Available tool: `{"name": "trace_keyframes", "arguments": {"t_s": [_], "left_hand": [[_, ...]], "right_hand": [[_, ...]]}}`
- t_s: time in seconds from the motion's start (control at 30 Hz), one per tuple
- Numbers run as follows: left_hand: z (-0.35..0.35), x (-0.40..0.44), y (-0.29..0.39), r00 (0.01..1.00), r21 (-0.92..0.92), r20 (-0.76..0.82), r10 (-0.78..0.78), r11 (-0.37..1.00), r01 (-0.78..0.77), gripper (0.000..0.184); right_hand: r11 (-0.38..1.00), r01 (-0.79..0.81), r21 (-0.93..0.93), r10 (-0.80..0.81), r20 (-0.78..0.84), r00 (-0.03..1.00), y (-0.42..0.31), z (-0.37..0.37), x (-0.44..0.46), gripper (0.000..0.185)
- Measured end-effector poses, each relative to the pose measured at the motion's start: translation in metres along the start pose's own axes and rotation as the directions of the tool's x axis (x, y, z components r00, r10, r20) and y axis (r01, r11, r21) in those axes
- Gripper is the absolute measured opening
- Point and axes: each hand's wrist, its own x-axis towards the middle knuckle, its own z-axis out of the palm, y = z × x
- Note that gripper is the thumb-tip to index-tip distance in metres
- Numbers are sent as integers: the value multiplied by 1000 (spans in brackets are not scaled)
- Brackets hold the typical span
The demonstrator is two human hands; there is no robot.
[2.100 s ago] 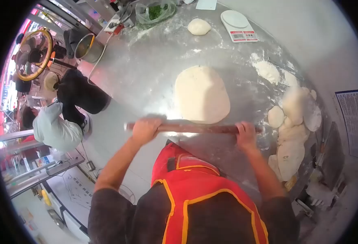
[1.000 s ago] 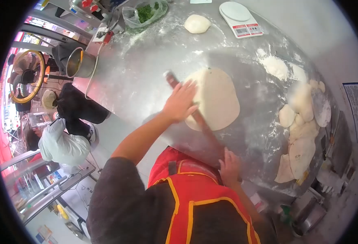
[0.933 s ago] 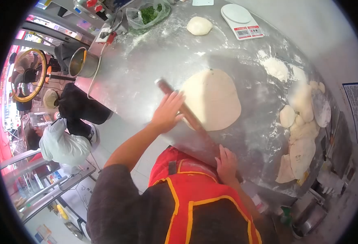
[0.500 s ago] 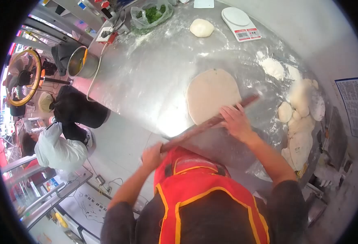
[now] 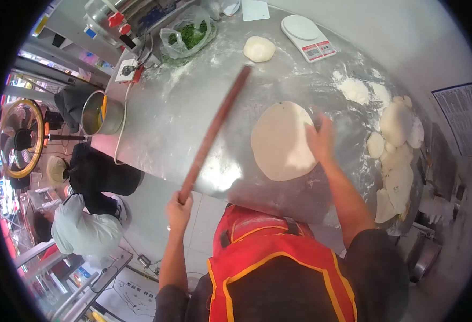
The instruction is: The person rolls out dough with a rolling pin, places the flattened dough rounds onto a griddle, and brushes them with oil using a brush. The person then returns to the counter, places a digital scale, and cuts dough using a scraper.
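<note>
Left hand (image 5: 179,213) grips rolling pin (image 5: 217,126) beside flattened dough (image 5: 283,141)

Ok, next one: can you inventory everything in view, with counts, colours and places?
Table: one, grey metal, centre
Dough sheet: one, cream, flat on table
Rolling pin: one, reddish brown, left of sheet
Dough ball: one, cream, far side
Scale: one, white and red, far side
Greens in clear bag: one bag, green, far left
Flour: one main heap, white, right
Dough pieces: several, overlapping, cream, right edge
Pot: one, silver, left edge
Fan: one, yellow rim, left
Other person: one, pale top, left
Printed sheet: one, pale, right wall
Apron: one, red, yellow trim, on wearer
Left hand: one, bare, gripping pin
Right hand: one, bare, blurred, by sheet's right edge
</note>
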Motion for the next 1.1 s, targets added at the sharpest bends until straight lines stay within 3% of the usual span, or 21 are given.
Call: {"name": "trace_keyframes", "arguments": {"t_s": [0.03,0.13,0.23,0.27,0.3,0.33,0.37,0.43,0.47,0.5,0.57,0.67,0.73,0.8,0.83,0.87,0.9,0.97,1.03,1.07,1.1], "left_hand": [[-6,14,4,991,47,74,-111,993,108,26],[-3,46,23,992,98,-90,94,992,-85,26],[15,63,77,810,97,-284,513,856,-507,29],[27,66,95,770,14,-205,604,789,-614,31],[49,59,112,863,-272,-108,493,821,-502,28],[71,57,132,927,-571,168,335,800,-186,29],[81,51,153,859,-600,430,278,799,42,35],[136,36,128,851,-870,434,297,385,309,42],[152,30,127,828,-864,489,275,286,415,42],[154,24,132,797,-835,547,257,246,493,42],[156,10,143,746,-790,613,260,205,578,42],[141,-15,182,710,-775,632,311,244,583,43],[144,-37,226,679,-778,628,380,277,564,43],[159,-65,289,616,-784,616,491,302,543,44],[172,-81,324,571,-786,606,554,309,535,44],[188,-99,362,520,-792,589,618,313,525,44],[207,-119,399,464,-801,561,686,308,513,44],[240,-154,465,348,-827,493,797,305,472,45],[277,-179,518,246,-857,423,872,297,421,45],[297,-189,538,210,-875,403,891,307,376,45],[312,-193,550,200,-890,400,894,328,316,46]], "right_hand": [[991,-48,-128,55,52,997,26,-10,-8,48],[928,-344,-145,373,309,875,4,-34,-10,49],[945,-292,-146,325,500,803,6,-35,2,38],[983,-185,-2,164,469,868,-1,-36,-6,32],[989,-66,134,5,412,911,-14,-38,-21,27],[965,65,254,-148,325,934,-27,-38,-35,22],[952,274,137,-305,347,887,-42,-35,-51,17],[839,483,251,-542,307,782,-98,-65,-88,8],[808,418,414,-572,384,725,-143,-109,-92,10],[722,398,566,-631,302,715,-127,-93,-116,13],[732,347,587,-616,353,704,-109,-88,-149,20],[713,17,701,-363,349,864,-76,-118,-160,28],[793,-270,546,57,375,925,-43,-149,-158,31],[390,-592,705,364,473,802,11,-170,-159,31],[-36,-590,807,282,575,768,56,-166,-167,30],[-459,-534,710,193,666,720,100,-163,-175,28],[-762,-415,498,0,640,769,141,-169,-179,26],[-325,-194,926,202,268,942,186,-229,-173,25],[24,-61,998,624,32,781,192,-311,-147,39],[120,46,992,653,-114,749,195,-339,-140,45],[237,15,971,674,-176,718,219,-352,-142,46]]}}
